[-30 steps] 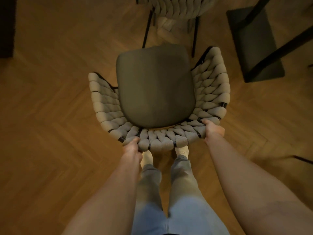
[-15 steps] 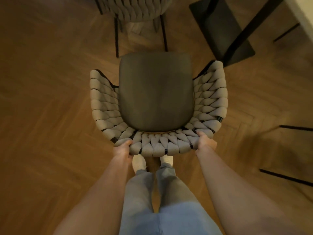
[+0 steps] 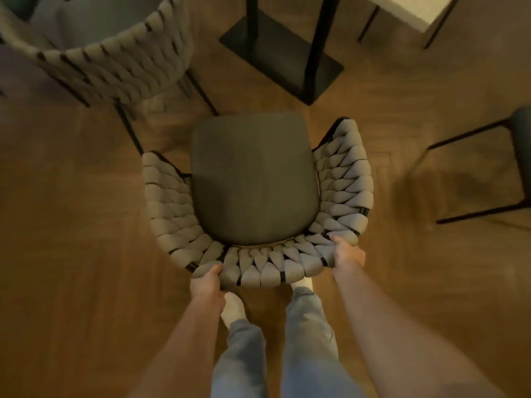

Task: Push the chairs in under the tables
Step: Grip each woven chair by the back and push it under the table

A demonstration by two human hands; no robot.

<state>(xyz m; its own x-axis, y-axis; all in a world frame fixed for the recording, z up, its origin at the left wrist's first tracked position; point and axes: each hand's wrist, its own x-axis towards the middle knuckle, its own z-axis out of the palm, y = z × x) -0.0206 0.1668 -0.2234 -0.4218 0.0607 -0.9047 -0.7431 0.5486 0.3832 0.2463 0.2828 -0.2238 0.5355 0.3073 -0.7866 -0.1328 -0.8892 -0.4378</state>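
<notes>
The woven chair (image 3: 255, 193) is seen at the centre of the frame, its seat open toward the upper edge and its curved back toward the person. The left hand (image 3: 207, 285) is clenched on the back rim at lower left, the right hand (image 3: 346, 252) on the rim at lower right; both are equally near. The table base (image 3: 283, 50) lies just beyond the seat front, slightly right of the chair's front-to-back axis, under the pale tabletop (image 3: 411, 8) at upper right. A push up-frame, angled slightly right, is judged necessary, with the second chair (image 3: 115, 67) crowding the upper left
</notes>
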